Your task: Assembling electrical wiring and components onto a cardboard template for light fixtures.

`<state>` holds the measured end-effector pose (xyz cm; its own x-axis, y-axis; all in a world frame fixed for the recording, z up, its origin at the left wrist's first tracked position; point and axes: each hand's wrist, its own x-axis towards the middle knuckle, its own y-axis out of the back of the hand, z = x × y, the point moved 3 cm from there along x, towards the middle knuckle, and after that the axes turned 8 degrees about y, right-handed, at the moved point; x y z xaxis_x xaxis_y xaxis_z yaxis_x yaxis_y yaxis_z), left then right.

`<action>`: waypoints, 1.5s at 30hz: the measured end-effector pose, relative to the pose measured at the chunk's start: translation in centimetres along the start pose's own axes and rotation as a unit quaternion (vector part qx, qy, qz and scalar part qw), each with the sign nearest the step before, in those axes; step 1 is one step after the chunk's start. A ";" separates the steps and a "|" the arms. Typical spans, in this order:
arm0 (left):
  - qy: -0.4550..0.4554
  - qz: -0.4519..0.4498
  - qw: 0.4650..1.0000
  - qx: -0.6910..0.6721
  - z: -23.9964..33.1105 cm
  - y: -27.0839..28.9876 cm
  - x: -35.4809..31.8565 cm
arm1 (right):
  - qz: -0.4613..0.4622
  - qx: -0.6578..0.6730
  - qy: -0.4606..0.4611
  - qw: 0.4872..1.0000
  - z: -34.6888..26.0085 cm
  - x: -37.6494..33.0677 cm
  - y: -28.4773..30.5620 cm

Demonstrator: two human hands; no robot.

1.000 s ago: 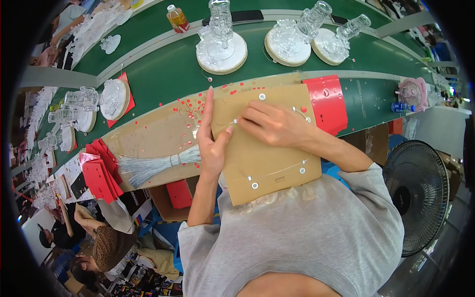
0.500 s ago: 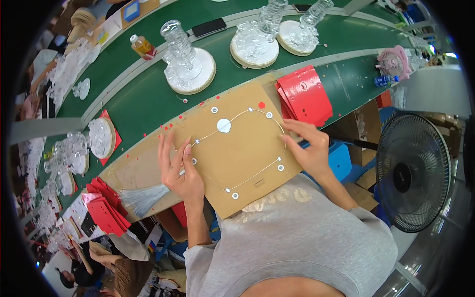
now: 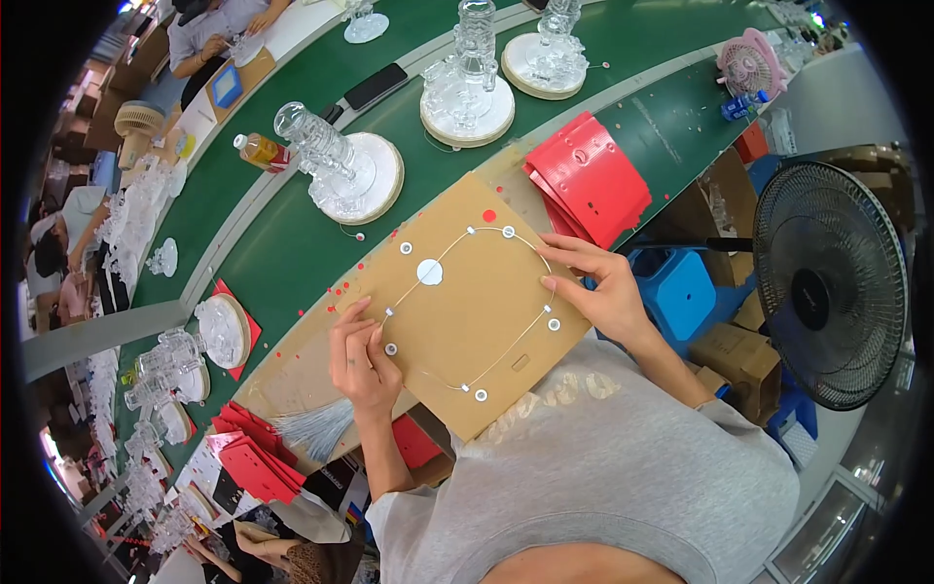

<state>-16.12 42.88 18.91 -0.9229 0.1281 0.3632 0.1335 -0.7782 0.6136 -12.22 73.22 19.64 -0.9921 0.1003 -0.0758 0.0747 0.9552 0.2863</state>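
A tan cardboard board (image 3: pixel 486 326) lies tilted in front of me, its near corner against my shirt. Thin pale wire (image 3: pixel 511 348) loops around it through small white clips, past several white ring-shaped pieces. A white round disc (image 3: pixel 429 272) sits on the wire's upper left stretch. At the board's left edge, my left hand (image 3: pixel 366 368) has its fingers bent, thumb and forefinger closed at the wire. My right hand (image 3: pixel 601 292) is at the right edge, its thumb and forefinger bent onto the wire there; the exact grip is small to see.
Stacked red sheets (image 3: pixel 589 180) lie beyond my right hand, more red sheets (image 3: pixel 255 453) at left. A bundle of silvery strands (image 3: pixel 319 428) is near my left forearm. Clear glass-like pieces on round white bases (image 3: pixel 358 180) stand along the green bench. A black fan (image 3: pixel 827 287) stands at right.
My view has shifted, and the board appears slightly turned. Both hands stay at its side edges by the wire. A person's hands at the far bench have come into view.
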 end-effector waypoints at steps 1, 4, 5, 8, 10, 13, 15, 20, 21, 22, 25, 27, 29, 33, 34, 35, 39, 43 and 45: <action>-0.002 -0.001 1.000 0.001 0.1 -0.1 -0.1 | -0.015 -0.002 -0.009 1.000 -0.1 0.2 -0.1; -0.007 0.017 0.999 -0.031 0.0 -0.5 -0.5 | -0.034 -0.046 0.007 0.998 -0.4 0.3 -0.3; -0.011 0.031 0.999 -0.018 0.3 -0.4 -0.8 | -0.042 -0.089 0.030 0.995 -0.7 0.2 -0.4; -0.027 0.063 0.998 0.011 0.7 -0.2 -1.3 | -0.046 -0.196 0.093 0.975 -1.6 -0.1 -0.7; -0.039 0.079 0.996 0.025 0.7 -0.4 -1.7 | -0.046 -0.208 0.106 0.971 -1.6 -0.1 -0.7; -0.022 0.089 0.996 0.019 0.7 -0.1 -1.6 | -0.033 -0.170 0.098 0.980 -1.9 -0.6 -0.5; 0.039 0.053 0.998 -0.020 1.1 0.0 -0.8 | -0.018 -0.121 0.075 0.990 -1.5 -1.2 0.1; 0.160 0.075 0.967 -0.181 1.3 -1.3 -1.0 | 0.007 0.008 0.002 1.000 0.5 -1.9 1.1; 0.166 0.085 0.962 -0.199 1.4 -1.7 -1.0 | 0.008 0.008 0.002 1.000 0.5 -2.0 1.1; 0.166 0.085 0.962 -0.200 1.7 -2.1 -0.8 | 0.007 0.001 0.013 1.000 0.3 -2.0 1.1; 0.228 0.146 0.923 -0.274 1.4 -3.1 -0.7 | 0.008 -0.043 0.042 0.998 -0.4 -1.7 1.3; 0.166 0.118 0.947 -0.246 1.4 -3.1 -0.9 | 0.005 -0.076 0.063 0.995 -0.9 -1.4 1.2; 0.131 0.119 0.957 -0.228 1.2 -2.8 -0.8 | -0.006 -0.095 0.066 0.993 -1.4 -1.4 1.2; 0.068 0.091 0.981 -0.158 3.0 -2.6 0.5 | -0.078 -0.081 0.030 0.993 -2.6 1.1 2.4; 0.063 0.107 0.981 -0.151 3.2 -2.7 0.7 | -0.088 -0.214 0.149 0.961 -4.0 2.5 2.1; 0.036 0.085 0.988 -0.125 3.2 -2.9 0.9 | -0.092 -0.335 0.268 0.898 -5.1 4.3 1.2; -0.059 0.054 0.996 -0.033 5.1 -2.3 1.3 | -0.287 -0.233 0.411 0.833 -3.8 8.6 -5.8; -0.040 0.111 0.990 0.081 7.5 0.1 0.1 | -0.324 -0.271 0.441 0.792 -1.8 10.0 -9.0; 0.068 0.108 0.989 0.077 8.8 0.2 -0.2 | -0.313 -0.286 0.414 0.806 -1.7 10.0 -9.6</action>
<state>-12.74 48.06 25.14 -0.9051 -0.1231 0.4070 0.3772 -0.6742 0.6350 -23.01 64.53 17.77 -0.5628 -0.7971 0.2187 -0.2898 0.4381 0.8509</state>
